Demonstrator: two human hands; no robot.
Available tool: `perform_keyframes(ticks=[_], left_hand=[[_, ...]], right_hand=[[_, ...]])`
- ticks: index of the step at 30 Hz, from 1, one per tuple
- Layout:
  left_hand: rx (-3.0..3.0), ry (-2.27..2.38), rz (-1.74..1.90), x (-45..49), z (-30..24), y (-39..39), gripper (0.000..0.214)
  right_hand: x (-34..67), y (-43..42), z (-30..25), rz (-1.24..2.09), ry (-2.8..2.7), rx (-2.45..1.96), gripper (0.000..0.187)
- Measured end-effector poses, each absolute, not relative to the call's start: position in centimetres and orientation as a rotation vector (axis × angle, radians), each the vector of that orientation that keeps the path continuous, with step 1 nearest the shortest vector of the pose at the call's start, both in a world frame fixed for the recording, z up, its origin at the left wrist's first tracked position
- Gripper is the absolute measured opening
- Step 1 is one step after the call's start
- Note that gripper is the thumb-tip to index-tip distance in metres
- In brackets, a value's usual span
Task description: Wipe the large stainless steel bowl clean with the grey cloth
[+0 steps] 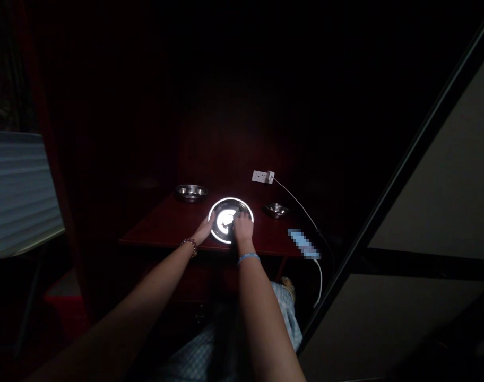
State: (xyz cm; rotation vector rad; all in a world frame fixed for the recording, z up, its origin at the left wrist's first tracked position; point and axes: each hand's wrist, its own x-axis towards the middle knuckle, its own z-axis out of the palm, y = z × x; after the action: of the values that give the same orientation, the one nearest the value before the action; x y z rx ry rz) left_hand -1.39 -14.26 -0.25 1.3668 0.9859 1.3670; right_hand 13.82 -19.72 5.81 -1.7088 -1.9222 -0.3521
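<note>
A shiny round metal dish (pixel 225 218) lies at the front of the dark red desk (pixel 158 225), its rim and middle gleaming with bright reflections. My left hand (pixel 204 229) grips the dish's left rim, thumb on the inner side. Over the right part of the dish, my right hand (pixel 244 225) has its fingers curled down against the inside. A dark patch shows by those fingertips, but what they hold, if anything, is hidden. Behind and left of the dish stands a metal bowl (pixel 191 193). To the right is a smaller metal bowl (pixel 276 210).
A white wall socket (pixel 261 176) carries a plugged-in charger with a white cable (pixel 300 202). A blurred-out light-blue object (pixel 303 244) sits at the desk's right edge, with a cable hanging from it. A pale folding chair or panel (pixel 19 196) stands left; a dark-framed panel (pixel 437 175) slants at right.
</note>
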Motion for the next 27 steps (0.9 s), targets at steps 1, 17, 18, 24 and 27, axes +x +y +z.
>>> perform_keyframes(ticks=[1,17,18,24,27], left_hand=[[1.359,0.982,1.362,-1.3,-0.2,-14.3,0.065],[1.238,1.018,1.515,-1.6,-0.5,-13.8,0.067],[1.232,1.014,1.511,-1.6,-0.6,-13.6,0.068],[1.226,0.962,1.495,-1.5,-0.9,-13.1,0.069],[1.193,0.905,1.471,-1.4,-0.8,-13.2,0.066]], right_hand=[[14.0,-19.6,5.9,-0.344,-1.88,-1.666,0.028],[17.5,-22.2,8.3,-0.092,-1.154,-1.762,0.038],[17.5,-22.1,8.2,-0.074,-1.188,-1.788,0.037],[16.7,-20.6,6.5,0.092,-1.511,-1.835,0.034],[16.7,-19.3,5.4,0.106,-1.588,-1.778,0.033]])
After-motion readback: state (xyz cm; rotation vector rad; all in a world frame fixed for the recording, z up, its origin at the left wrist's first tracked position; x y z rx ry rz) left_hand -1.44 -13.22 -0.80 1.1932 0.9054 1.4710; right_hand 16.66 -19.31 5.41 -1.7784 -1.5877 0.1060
